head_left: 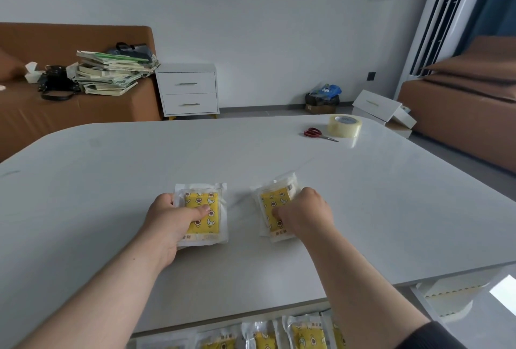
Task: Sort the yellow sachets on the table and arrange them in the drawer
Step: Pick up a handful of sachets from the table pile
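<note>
Two small stacks of yellow patterned sachets in clear wrappers lie on the white table (111, 181). My left hand (170, 220) grips the left stack (209, 209), thumb across its top. My right hand (304, 214) grips the right stack (275, 200), which sits slightly turned, thumb pressing on its face. Below the table's near edge, the open drawer (173, 341) shows several more yellow sachets (304, 333) standing in a row.
Red-handled scissors (318, 134) and a roll of clear tape (344, 124) lie at the table's far right. Beyond are a brown sofa (69, 108) with piled books, a white two-drawer cabinet (188, 91) and white boxes (382, 110) on the floor.
</note>
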A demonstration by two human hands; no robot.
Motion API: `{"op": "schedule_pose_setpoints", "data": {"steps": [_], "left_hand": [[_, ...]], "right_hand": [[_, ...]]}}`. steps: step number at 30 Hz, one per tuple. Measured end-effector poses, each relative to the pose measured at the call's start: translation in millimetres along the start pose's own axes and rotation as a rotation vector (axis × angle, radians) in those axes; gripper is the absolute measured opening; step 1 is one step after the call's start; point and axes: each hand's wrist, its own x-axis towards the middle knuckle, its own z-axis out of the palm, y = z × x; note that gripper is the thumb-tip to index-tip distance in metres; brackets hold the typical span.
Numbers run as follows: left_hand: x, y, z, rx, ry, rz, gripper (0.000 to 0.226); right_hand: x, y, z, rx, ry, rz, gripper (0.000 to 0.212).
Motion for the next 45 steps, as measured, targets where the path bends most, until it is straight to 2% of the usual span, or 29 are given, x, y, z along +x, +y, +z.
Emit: {"op": "schedule_pose_setpoints", "data": {"steps": [3, 7, 9, 11, 12, 15, 16, 19, 22, 25, 30, 33, 36, 40, 45], "left_hand": [[1, -1, 0, -0.025, 0.006, 0.000, 0.042], [2, -1, -1, -0.066, -0.012, -0.011, 0.045], [1, 1, -1, -0.118, -0.026, 0.000, 0.055], [0, 2, -2, -0.175, -0.023, -0.002, 0.076], [-1, 3, -2, -0.191, -0.024, -0.022, 0.080], [-1, 6, -8, -0.183, -0.095, -0.075, 0.040], [0, 7, -11, -0.194, -0.114, -0.095, 0.034], [2, 11, -23, -0.290, -0.155, -0.142, 0.025], [-4, 19, -34, -0.401, -0.183, -0.187, 0.009], [-18, 28, -40, -0.476, -0.221, -0.191, 0.006], [-60, 41, -50, -0.538, -0.201, -0.211, 0.009], [-89, 35, -60, -0.543, -0.187, -0.232, 0.012], [-119, 31, -73, -0.466, -0.206, -0.241, 0.015], [-148, 38, -95, -0.342, -0.276, -0.129, 0.041], [-174, 22, -113, -0.158, -0.266, -0.149, 0.032]], "right_hand": [[2, -1, 1, 0.026, -0.007, 0.012, 0.019], [2, -1, 4, 0.118, -0.002, 0.042, 0.031], [5, -2, 2, 0.193, 0.005, 0.083, 0.031], [7, -2, -2, 0.285, -0.011, 0.115, 0.023], [8, -2, -3, 0.358, -0.028, 0.116, 0.019], [7, 0, -6, 0.657, -0.094, 0.081, 0.019], [6, 0, -6, 0.739, -0.113, 0.066, 0.020], [5, 2, -12, 0.970, -0.182, 0.092, 0.024], [2, 5, -26, 1.250, -0.337, 0.188, 0.018], [-5, 7, -42, 1.390, -0.444, 0.223, 0.017], [-32, 7, -69, 1.364, -0.419, 0.235, 0.025], [-58, 9, -83, 1.279, -0.400, 0.241, 0.023], [-85, 15, -91, 1.164, -0.438, 0.163, 0.027], [-112, 26, -101, 1.038, -0.462, 0.071, 0.025], [-141, 55, -104, 0.843, -0.499, 0.044, 0.028]]}}
